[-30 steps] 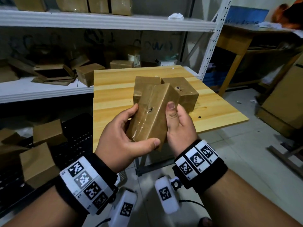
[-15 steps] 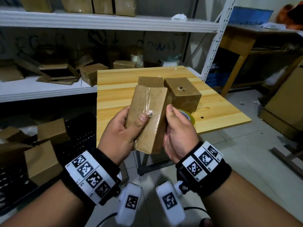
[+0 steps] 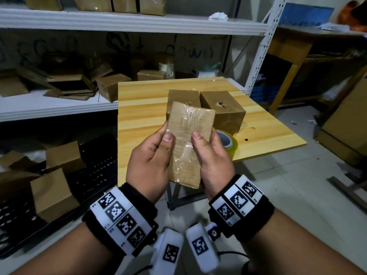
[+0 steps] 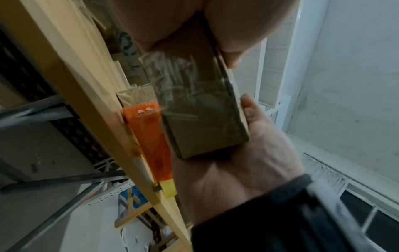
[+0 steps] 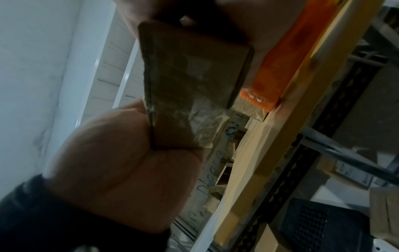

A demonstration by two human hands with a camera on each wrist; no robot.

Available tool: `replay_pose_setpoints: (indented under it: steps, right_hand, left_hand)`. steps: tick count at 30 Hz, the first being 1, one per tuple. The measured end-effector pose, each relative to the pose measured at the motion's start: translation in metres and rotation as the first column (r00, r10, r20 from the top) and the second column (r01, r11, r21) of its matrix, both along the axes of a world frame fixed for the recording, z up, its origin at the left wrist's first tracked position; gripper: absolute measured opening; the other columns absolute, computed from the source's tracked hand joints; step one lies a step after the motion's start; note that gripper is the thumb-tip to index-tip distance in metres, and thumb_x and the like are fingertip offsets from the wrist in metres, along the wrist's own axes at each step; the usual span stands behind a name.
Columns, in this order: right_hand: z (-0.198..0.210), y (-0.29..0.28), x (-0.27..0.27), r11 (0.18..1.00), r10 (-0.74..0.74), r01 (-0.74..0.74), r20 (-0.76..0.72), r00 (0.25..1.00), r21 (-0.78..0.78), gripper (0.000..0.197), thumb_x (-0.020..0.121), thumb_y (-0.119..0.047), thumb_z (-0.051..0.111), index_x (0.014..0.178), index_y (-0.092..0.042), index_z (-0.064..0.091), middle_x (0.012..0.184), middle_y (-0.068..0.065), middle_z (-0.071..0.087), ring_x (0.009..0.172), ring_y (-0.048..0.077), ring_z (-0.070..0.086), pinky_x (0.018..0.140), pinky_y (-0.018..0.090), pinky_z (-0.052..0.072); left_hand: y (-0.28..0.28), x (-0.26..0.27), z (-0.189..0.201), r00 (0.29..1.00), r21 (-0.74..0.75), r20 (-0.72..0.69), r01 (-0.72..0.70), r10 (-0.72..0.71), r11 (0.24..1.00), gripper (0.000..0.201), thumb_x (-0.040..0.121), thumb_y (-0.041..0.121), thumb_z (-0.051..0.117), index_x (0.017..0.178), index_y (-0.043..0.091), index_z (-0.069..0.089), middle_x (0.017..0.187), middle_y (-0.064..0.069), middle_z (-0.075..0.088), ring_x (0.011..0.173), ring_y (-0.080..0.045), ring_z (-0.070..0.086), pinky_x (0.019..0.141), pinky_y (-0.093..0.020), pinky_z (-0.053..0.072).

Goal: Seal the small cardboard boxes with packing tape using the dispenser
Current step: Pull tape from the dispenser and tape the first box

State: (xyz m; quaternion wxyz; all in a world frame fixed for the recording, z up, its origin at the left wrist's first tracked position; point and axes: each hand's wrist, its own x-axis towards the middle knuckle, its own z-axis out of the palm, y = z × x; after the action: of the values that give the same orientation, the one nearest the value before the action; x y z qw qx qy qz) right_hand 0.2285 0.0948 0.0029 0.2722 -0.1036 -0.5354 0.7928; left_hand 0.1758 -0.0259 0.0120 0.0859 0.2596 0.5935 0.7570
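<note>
Both hands hold one small cardboard box [image 3: 188, 139] upright in the air in front of the wooden table [image 3: 143, 116]. Clear tape runs down its near face. My left hand [image 3: 151, 155] grips its left side, thumb on the front. My right hand [image 3: 210, 155] grips the right side, thumb pressed on the tape. The left wrist view shows the box [image 4: 198, 109] from below; so does the right wrist view, as a dark box [image 5: 194, 75]. Two more taped boxes [image 3: 222, 110] stand on the table behind. The tape roll [image 3: 228, 141] lies behind my right hand, with the orange dispenser [image 4: 149, 138] at the table edge.
White metal shelves [image 3: 59, 108] at the left and back carry flat and folded cardboard boxes [image 3: 111, 86]. More boxes [image 3: 51, 193] and a black crate [image 3: 95, 167] sit low on the left. A large carton [image 3: 349, 124] stands on the tiled floor at right.
The box has been turned from tilted to upright, its taped face towards me. My left thumb moved up onto the front face; both hands shifted slightly right and lower.
</note>
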Motion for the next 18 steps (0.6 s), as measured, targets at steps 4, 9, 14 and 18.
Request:
replay_pose_setpoints:
  steps: [4, 9, 14, 18]
  right_hand:
    - [0.002, 0.002, 0.003, 0.998, -0.034, 0.033, 0.020, 0.999, 0.045, 0.052, 0.096, -0.037, 0.070, 0.143, -0.018, 0.057, 0.127, 0.010, 0.076, 0.109, 0.019, 0.076, 0.090, 0.030, 0.062]
    - [0.000, 0.003, -0.002, 0.976, -0.101, 0.075, 0.121, 0.988, 0.207, 0.070, 0.094, -0.047, 0.072, 0.154, -0.022, 0.046, 0.127, -0.001, 0.076, 0.111, 0.015, 0.076, 0.092, 0.038, 0.062]
    - [-0.003, 0.001, -0.001, 0.891, -0.224, 0.142, 0.146, 0.963, 0.431, 0.075, 0.089, -0.064, 0.062, 0.156, -0.036, 0.044, 0.125, -0.010, 0.077, 0.111, 0.012, 0.075, 0.096, 0.050, 0.062]
    - [0.001, 0.002, 0.002, 0.878, -0.168, 0.062, 0.184, 0.969, 0.474, 0.082, 0.082, -0.065, 0.078, 0.151, -0.031, 0.047, 0.120, -0.011, 0.078, 0.108, 0.007, 0.076, 0.095, 0.044, 0.063]
  left_hand:
    - [-0.002, -0.005, 0.001, 1.000, -0.006, -0.023, 0.001, -0.001, 1.000, 0.034, 0.109, 0.017, 0.048, 0.134, 0.006, 0.068, 0.117, -0.002, 0.079, 0.111, -0.019, 0.075, 0.088, -0.027, 0.061]
    - [-0.003, -0.011, -0.001, 0.998, -0.066, -0.054, -0.048, 0.045, 0.997, 0.033, 0.108, 0.018, 0.052, 0.135, 0.010, 0.070, 0.112, 0.007, 0.080, 0.102, -0.009, 0.076, 0.077, -0.017, 0.057]
    - [-0.003, -0.015, -0.004, 0.989, -0.122, -0.083, -0.134, 0.124, 0.983, 0.033, 0.103, 0.025, 0.061, 0.133, 0.016, 0.072, 0.110, 0.013, 0.080, 0.101, -0.005, 0.075, 0.080, -0.023, 0.061]
    - [-0.004, -0.014, -0.004, 0.985, -0.142, -0.087, -0.160, 0.148, 0.977, 0.036, 0.099, 0.028, 0.067, 0.132, 0.016, 0.072, 0.116, 0.009, 0.079, 0.109, -0.006, 0.074, 0.093, -0.032, 0.061]
